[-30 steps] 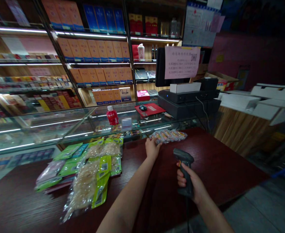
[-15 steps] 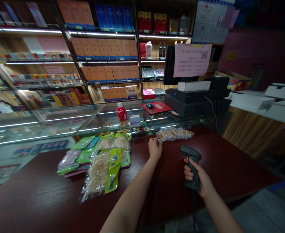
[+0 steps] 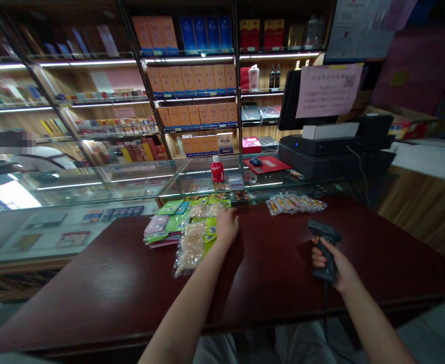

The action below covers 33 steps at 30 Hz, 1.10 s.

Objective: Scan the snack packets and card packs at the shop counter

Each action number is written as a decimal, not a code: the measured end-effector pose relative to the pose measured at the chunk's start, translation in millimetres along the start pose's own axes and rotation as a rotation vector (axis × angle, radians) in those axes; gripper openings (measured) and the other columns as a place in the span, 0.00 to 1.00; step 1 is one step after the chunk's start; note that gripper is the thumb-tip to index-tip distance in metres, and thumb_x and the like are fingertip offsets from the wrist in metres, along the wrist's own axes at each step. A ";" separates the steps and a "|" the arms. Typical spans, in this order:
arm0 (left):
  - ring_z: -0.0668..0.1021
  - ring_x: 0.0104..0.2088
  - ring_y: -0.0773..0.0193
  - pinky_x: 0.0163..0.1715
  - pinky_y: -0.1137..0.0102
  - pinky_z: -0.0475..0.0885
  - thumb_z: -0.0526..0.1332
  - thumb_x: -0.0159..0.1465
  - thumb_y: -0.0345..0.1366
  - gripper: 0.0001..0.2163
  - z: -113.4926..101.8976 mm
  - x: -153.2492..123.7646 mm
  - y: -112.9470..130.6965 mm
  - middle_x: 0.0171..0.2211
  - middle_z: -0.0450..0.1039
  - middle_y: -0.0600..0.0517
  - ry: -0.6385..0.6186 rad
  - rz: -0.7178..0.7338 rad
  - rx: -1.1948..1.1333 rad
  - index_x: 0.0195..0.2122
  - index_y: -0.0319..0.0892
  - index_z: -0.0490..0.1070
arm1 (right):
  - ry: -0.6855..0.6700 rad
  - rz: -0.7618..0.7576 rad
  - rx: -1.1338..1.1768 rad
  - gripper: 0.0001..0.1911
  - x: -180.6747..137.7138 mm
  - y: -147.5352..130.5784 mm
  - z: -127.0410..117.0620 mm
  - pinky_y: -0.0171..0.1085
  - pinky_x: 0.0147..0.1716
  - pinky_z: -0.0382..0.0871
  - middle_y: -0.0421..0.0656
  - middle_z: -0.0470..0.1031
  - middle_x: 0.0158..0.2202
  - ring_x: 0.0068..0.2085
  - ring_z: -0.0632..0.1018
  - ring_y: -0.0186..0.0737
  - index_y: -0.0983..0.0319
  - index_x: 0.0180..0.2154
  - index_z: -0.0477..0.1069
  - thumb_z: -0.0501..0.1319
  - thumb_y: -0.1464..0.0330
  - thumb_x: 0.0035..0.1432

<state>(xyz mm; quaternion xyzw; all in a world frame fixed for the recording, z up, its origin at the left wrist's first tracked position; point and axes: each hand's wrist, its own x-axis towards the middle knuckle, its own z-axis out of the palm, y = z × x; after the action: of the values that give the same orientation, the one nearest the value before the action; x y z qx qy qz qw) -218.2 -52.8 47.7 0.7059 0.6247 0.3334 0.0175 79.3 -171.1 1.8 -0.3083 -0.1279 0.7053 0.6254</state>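
Observation:
My left hand (image 3: 226,225) lies at the right edge of a pile of snack packets (image 3: 192,230), touching a green and yellow one; its fingers are hidden behind the back of the hand. My right hand (image 3: 338,268) grips a dark barcode scanner (image 3: 321,236) upright by its handle, head pointing left, with its cable hanging over the near table edge. A clear multi-pack of small snacks (image 3: 296,203) lies alone on the dark red table (image 3: 279,268), far right of my left hand.
A glass display counter (image 3: 131,178) runs behind the table, with a red bottle (image 3: 217,171) and a red mouse pad (image 3: 267,163) on it. A till with monitor and paper sign (image 3: 330,146) stands at right. Shelves of boxes fill the back; a person (image 3: 25,156) is at far left.
My left hand let go of the multi-pack at the right and moved left onto the snack pile. The view swung left. My right hand kept the scanner.

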 end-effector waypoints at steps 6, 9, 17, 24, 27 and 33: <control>0.68 0.54 0.48 0.54 0.57 0.59 0.54 0.63 0.35 0.13 -30.7 10.6 -23.3 0.49 0.68 0.40 0.057 -0.098 0.388 0.46 0.42 0.71 | 0.017 -0.005 -0.027 0.16 -1.1 1.5 0.1 0.23 0.13 0.60 0.33 0.64 0.19 0.17 0.64 0.24 0.63 0.35 0.69 0.72 0.68 0.45; 0.67 0.55 0.45 0.53 0.55 0.59 0.52 0.64 0.39 0.14 -33.9 25.0 -30.8 0.51 0.68 0.37 -0.001 -0.151 0.492 0.46 0.39 0.71 | 0.013 -0.015 -0.029 0.16 0.3 2.8 -1.4 0.23 0.12 0.60 0.33 0.64 0.19 0.17 0.64 0.25 0.63 0.35 0.69 0.72 0.68 0.45; 0.67 0.55 0.44 0.55 0.53 0.57 0.57 0.62 0.48 0.19 -28.5 45.7 -36.2 0.48 0.72 0.36 -0.107 -0.215 0.420 0.47 0.38 0.69 | 0.021 -0.038 -0.037 0.17 -0.6 2.4 0.5 0.24 0.13 0.61 0.34 0.64 0.19 0.17 0.64 0.24 0.64 0.35 0.70 0.73 0.69 0.43; 0.66 0.57 0.39 0.53 0.53 0.60 0.69 0.51 0.38 0.35 -26.4 51.3 -32.8 0.54 0.64 0.32 0.032 -0.235 0.287 0.58 0.36 0.57 | 0.026 -0.040 -0.045 0.15 -1.9 1.0 3.6 0.25 0.12 0.61 0.34 0.64 0.19 0.17 0.64 0.26 0.62 0.34 0.70 0.72 0.68 0.45; 0.70 0.54 0.43 0.51 0.58 0.64 0.69 0.50 0.35 0.35 -27.5 51.4 -28.9 0.53 0.63 0.33 0.060 -0.254 0.233 0.57 0.35 0.57 | 0.026 -0.036 -0.041 0.15 -1.3 1.4 2.9 0.25 0.12 0.61 0.34 0.64 0.19 0.16 0.64 0.25 0.62 0.34 0.70 0.72 0.68 0.45; 0.74 0.46 0.51 0.44 0.63 0.68 0.64 0.53 0.33 0.13 -30.7 50.2 -17.7 0.44 0.69 0.41 0.098 -0.214 0.046 0.39 0.39 0.68 | 0.015 -0.033 -0.023 0.17 -0.1 2.6 2.3 0.24 0.13 0.60 0.34 0.64 0.19 0.17 0.64 0.25 0.63 0.34 0.69 0.73 0.68 0.44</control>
<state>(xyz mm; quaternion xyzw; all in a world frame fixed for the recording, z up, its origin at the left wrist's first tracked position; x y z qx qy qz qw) -248.9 -16.1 86.2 0.6182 0.7041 0.3492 0.0062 75.8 -171.2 2.2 -0.3185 -0.1366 0.6910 0.6343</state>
